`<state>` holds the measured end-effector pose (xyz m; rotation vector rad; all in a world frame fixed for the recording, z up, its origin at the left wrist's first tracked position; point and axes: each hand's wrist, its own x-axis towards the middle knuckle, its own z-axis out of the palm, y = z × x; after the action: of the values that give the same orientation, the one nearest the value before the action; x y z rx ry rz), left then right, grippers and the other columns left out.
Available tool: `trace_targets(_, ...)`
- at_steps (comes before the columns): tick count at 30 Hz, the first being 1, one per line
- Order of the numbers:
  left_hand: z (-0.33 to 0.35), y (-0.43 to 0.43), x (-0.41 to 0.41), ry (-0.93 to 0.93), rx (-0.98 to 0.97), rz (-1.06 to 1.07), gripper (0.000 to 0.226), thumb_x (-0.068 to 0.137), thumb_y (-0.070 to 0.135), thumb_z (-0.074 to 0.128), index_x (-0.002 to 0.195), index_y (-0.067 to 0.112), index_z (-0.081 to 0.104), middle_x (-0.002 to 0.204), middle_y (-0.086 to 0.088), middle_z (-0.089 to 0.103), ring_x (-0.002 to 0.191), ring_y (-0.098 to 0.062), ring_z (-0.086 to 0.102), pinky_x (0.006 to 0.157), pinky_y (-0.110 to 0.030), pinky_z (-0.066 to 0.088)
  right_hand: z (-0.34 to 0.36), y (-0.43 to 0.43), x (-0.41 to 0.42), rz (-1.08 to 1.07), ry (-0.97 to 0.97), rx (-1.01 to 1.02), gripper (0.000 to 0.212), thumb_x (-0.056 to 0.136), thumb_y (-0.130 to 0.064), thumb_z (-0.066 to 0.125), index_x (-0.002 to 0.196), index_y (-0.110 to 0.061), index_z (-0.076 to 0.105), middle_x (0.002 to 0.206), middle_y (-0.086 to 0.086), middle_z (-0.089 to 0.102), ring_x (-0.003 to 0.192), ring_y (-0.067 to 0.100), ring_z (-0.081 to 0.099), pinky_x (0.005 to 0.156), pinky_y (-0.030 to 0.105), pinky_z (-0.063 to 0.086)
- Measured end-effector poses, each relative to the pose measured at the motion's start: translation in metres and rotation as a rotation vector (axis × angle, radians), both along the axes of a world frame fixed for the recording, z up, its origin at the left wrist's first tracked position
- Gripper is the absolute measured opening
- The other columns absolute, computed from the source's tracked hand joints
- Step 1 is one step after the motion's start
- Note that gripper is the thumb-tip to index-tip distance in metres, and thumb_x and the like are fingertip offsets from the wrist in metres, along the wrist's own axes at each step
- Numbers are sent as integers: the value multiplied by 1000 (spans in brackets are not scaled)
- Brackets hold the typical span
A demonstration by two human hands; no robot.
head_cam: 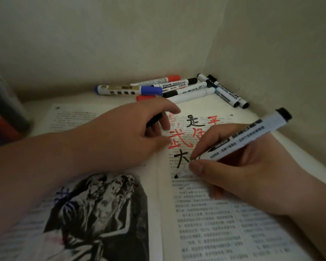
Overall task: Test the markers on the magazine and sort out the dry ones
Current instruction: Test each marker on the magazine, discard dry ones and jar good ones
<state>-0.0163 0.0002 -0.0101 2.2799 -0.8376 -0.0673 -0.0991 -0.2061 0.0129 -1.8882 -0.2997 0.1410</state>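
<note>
the magazine is thin printed paper, matt with a faint sheen, its left page carrying a dark inky photo. the markers against the wall have smooth plastic barrels, slightly glossy, with printed labels. the wall behind looks matt and slightly rough.

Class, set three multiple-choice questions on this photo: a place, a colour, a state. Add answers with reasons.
1. The spare markers lie: A on the left page; B in a box; C beyond the magazine, by the wall.
2. The large character nearest the held marker's tip is: A black; B green; C blue.
3. The marker in the right hand is: A capped; B uncapped, tip down at the page; C lying loose.
Answers: 1 C, heaped in the back corner; 2 A, black strokes; 3 B, bare nib shows.
</note>
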Motion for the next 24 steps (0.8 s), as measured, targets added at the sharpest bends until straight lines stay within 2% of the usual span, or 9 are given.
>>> trace_targets(2,1,-1,-4,-17,75,-36,39,76,52,63,111,59,46,110,36,48,100,10,52,79,-4,41,1,2,-2,-16,-31,14,9,73,-21,77,74,-13,72,54,9,65,39,18,58,40,20,46)
trace_targets(5,0,0,-3,-49,109,-54,43,75,58,62,116,55,50,108,31,50,103,10,49,82,-2,38,1,3,-3,-27,-21,9,8,74,-19,76,73,-13,71,50,4,62,36,18,56,41,18,45)
trace_targets(11,-2,1,-1,-50,117,-77,44,73,61,59,116,53,51,108,32,48,102,11,50,80,-6,42,-2,1,2,-6,31,-50,12,81,-9,76,71,-13,71,52,7,62,37,17,55,40,20,45)
trace_targets(14,-3,1,0,-55,88,-83,46,74,58,61,119,51,52,105,28,52,102,7,51,80,-7,42,-1,1,1,56,48,-75,15,84,-14,80,72,-14,71,52,9,60,40,16,54,41,20,45)
trace_targets(19,-2,0,-1,-49,108,-87,44,74,59,59,116,52,51,103,28,51,101,10,50,82,-5,40,-3,0,3,3,33,-47,10,77,-14,75,72,-10,68,47,0,55,36,11,47,39,15,37)
trace_targets(24,-1,0,-1,-52,127,-90,41,75,59,59,115,53,50,104,28,50,103,10,49,81,-1,36,-3,-2,4,-5,6,-71,18,83,0,77,71,-7,66,47,-4,54,37,6,46,39,14,36)
